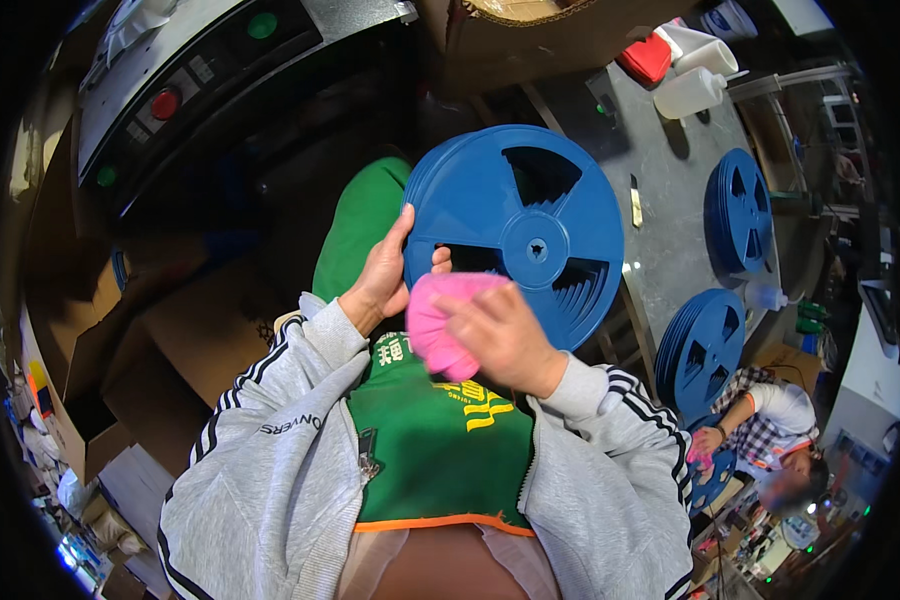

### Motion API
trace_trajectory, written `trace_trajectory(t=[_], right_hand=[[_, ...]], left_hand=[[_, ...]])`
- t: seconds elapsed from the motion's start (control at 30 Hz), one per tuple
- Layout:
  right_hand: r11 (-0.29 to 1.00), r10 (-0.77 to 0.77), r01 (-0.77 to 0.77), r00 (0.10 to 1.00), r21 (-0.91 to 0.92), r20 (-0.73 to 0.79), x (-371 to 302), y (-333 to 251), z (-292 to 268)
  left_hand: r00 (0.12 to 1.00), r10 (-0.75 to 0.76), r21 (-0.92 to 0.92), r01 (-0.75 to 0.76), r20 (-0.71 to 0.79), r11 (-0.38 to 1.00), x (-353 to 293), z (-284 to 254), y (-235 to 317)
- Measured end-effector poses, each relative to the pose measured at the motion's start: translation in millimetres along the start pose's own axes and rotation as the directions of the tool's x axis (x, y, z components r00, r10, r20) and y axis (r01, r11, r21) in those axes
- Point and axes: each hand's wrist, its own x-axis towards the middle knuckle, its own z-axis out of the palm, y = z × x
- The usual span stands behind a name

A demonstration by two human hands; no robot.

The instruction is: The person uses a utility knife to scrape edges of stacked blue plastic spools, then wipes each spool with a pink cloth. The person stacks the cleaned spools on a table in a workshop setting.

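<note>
A stack of large blue plastic reels [515,235] is tilted in front of me, with wedge-shaped cutouts around a central hub. My left hand [385,270] grips its left edge, thumb along the rim and fingertips showing through a cutout. Bunched in my right hand [510,340] is a pink cloth [438,325], held near the lower left of the front reel. That hand is slightly blurred, and whether the cloth touches the reel I cannot tell.
A grey metal table [670,190] on the right bears more blue reel stacks [740,212], a utility knife [636,203] and a white bottle [688,93]. Beyond it, a co-worker [770,420] holds pink cloth at another reel. Cardboard boxes [185,340] stand left; a machine panel [195,85] is upper left.
</note>
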Motion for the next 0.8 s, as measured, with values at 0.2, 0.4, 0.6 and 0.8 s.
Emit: trace_trajectory(t=[0.2, 0.4, 0.6, 0.8], right_hand=[[0.590, 0.751, -0.796, 0.480, 0.135, -0.454, 13, 69, -42], [0.946, 0.306, -0.281, 0.938, 0.159, -0.163, -38, 12, -17], [0.652, 0.664, -0.758, 0.547, 0.034, -0.510, -9, 86, -36], [0.983, 0.063, -0.080, 0.993, 0.166, 0.101, -80, -3, -4]], left_hand=[[0.993, 0.091, 0.025, -0.090, -0.078, 0.996, 5, -2, -9], [1.000, 0.027, -0.094, -0.028, -0.011, 0.995, 15, -18, 1], [0.997, 0.004, -0.045, 0.000, 0.078, 0.999, 21, -20, 0], [0.990, -0.045, -0.110, 0.060, 0.134, 0.992, 30, -32, 13]])
